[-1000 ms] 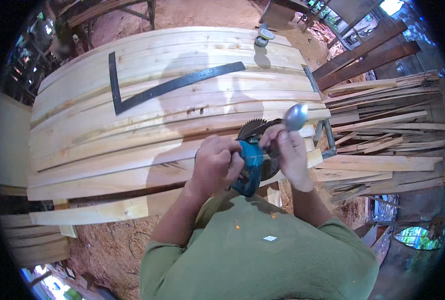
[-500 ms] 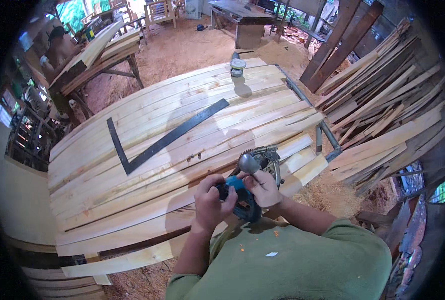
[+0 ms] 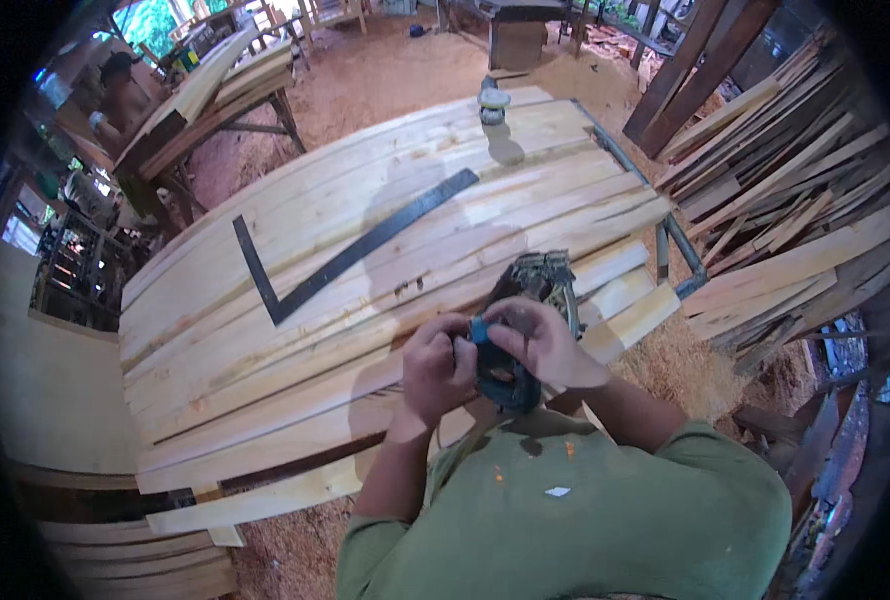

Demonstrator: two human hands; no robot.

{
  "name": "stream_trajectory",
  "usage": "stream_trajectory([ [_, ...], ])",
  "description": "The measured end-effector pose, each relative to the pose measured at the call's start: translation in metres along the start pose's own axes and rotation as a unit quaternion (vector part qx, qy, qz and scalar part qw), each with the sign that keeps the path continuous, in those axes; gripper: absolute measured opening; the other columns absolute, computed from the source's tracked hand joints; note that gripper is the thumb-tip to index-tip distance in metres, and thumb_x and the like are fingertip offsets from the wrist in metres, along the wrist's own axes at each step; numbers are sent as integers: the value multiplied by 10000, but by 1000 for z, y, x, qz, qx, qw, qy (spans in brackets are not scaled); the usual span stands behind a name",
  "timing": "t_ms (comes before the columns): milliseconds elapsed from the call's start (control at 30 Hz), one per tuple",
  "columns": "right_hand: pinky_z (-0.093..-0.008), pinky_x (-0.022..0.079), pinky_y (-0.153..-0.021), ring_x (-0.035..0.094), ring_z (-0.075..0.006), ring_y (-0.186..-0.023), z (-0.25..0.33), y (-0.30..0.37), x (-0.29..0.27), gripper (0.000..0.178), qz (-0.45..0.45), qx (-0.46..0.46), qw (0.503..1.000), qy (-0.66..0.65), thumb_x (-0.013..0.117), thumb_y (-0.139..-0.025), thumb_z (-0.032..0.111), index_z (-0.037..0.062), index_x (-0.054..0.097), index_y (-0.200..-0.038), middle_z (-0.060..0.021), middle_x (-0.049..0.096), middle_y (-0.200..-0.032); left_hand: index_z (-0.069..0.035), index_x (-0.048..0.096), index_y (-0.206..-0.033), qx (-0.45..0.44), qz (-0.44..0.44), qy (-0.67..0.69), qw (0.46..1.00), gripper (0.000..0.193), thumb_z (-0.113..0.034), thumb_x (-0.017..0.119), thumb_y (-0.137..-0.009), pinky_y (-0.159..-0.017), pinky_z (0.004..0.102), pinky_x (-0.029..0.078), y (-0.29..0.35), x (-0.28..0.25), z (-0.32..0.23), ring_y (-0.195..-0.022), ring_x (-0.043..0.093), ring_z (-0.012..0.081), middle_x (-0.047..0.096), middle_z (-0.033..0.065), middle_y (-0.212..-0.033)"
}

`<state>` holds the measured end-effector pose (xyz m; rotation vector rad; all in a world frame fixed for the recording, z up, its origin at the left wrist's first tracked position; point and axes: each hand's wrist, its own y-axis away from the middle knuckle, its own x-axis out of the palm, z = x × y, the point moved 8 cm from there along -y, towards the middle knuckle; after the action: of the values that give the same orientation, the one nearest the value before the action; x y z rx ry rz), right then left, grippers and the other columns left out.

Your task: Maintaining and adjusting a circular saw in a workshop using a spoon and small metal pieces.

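Left hand (image 3: pixel 437 370) is gripping the saw (image 3: pixel 508 388), right hand (image 3: pixel 550 347) is touching it too; a black square (image 3: pixel 377 239) is lying across pale planks (image 3: pixel 305 375), a small tool (image 3: pixel 493 101) is sitting beyond.

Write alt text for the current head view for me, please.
Two hands are on a dark-and-teal saw at the near edge of pale planks laid side by side. A dark L-square and small tool rest farther back; wood strips lie at right.

reddish floor (image 3: pixel 365 75), dark table (image 3: pixel 520 12) beyond, daylight (image 3: pixel 148 30) upper left
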<state>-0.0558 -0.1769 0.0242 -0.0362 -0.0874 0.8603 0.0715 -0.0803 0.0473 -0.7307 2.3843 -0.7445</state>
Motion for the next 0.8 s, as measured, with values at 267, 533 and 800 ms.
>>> stream_trajectory([
  [267, -330, 538, -838, 669, -153, -949, 25, -24, -2, 189, 31, -119, 969, 215, 644, -1025, 87, -35, 689, -1162, -107, 710, -1015, 49, 581, -961, 51, 2, 72, 996, 305, 23, 800, -751, -763, 377, 616, 4, 21, -1, -915, 730, 330, 612, 216, -1131],
  [533, -317, 537, -856, 655, -138, -946, 2, -29, -12, 130, 149, -45, 982, 109, 641, -1008, 23, -46, 676, -1112, -95, 702, -1000, 41, 618, -937, -42, 8, -104, 994, 367, -163, 831, -719, -830, 472, 576, 9, 25, -4, -939, 683, 409, 637, 236, -1129],
  [800, -334, 538, -809, 657, -164, -889, -11, -12, -33, 167, 97, -74, 979, 166, 670, -921, 23, -24, 709, -1076, -86, 655, -925, 50, 650, -884, -35, -19, -95, 995, 376, -197, 861, -696, -816, 472, 578, 17, 23, 2, -953, 687, 400, 675, 223, -1081],
])
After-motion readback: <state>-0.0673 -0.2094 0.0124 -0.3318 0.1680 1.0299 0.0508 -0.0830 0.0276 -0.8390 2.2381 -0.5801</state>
